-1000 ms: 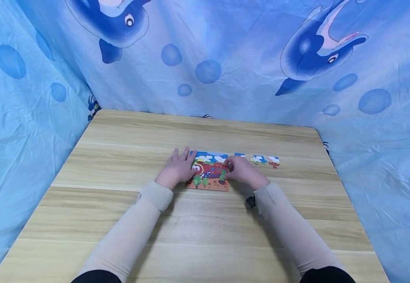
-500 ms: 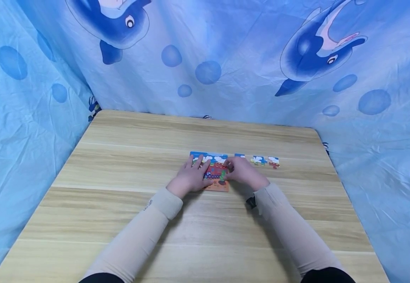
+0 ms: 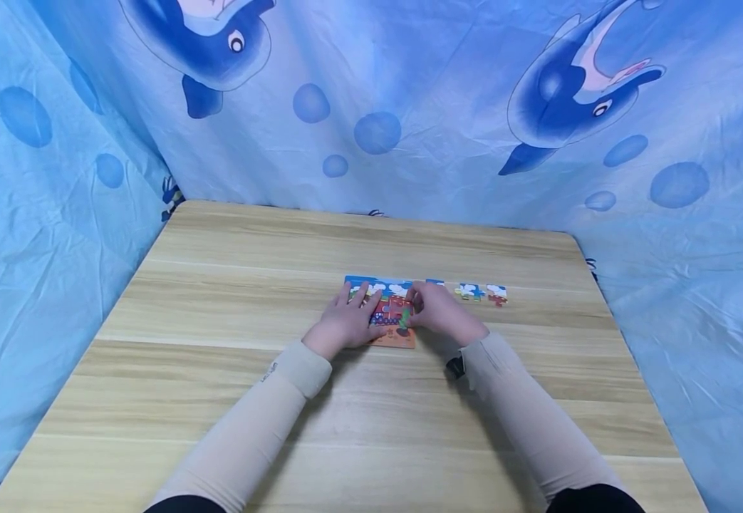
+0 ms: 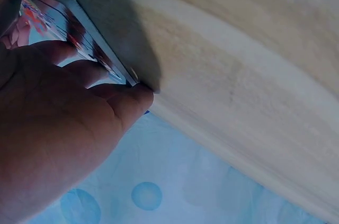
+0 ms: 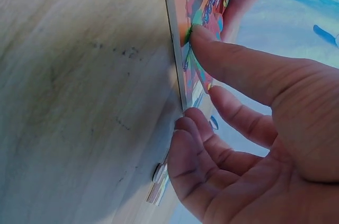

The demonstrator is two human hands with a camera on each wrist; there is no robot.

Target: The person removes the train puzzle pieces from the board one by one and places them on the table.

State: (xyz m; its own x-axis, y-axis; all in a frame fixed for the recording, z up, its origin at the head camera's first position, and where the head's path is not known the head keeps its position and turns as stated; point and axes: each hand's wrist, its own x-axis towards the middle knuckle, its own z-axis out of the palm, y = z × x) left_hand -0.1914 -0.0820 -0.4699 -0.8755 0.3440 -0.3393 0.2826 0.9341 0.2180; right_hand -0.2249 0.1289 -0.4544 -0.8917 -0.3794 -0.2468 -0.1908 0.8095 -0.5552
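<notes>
A flat jigsaw puzzle (image 3: 393, 340) with a red train, clouds and green plants lies mid-table. My left hand (image 3: 344, 323) rests across its left part with spread fingers, covering much of the picture. In the left wrist view, the little finger of the left hand (image 4: 63, 113) touches the board's corner. At the right edge of the puzzle, my right hand (image 3: 438, 311) pinches a puzzle piece (image 5: 200, 73) between thumb and index finger; the piece looks slightly tilted above the board. Its other fingers curl beside the board's edge.
Right of the puzzle lie loose puzzle pieces: one (image 3: 435, 282) partly behind the right hand, another (image 3: 469, 291) further right, and a third (image 3: 496, 294) at the end. The wooden table (image 3: 371, 427) meets a blue dolphin-print curtain (image 3: 435, 171) at its back and sides.
My left hand has shifted right, from the puzzle's left edge onto its picture, and then stays there. The right hand holds nearly the same place; a red part beside it looks slightly shifted.
</notes>
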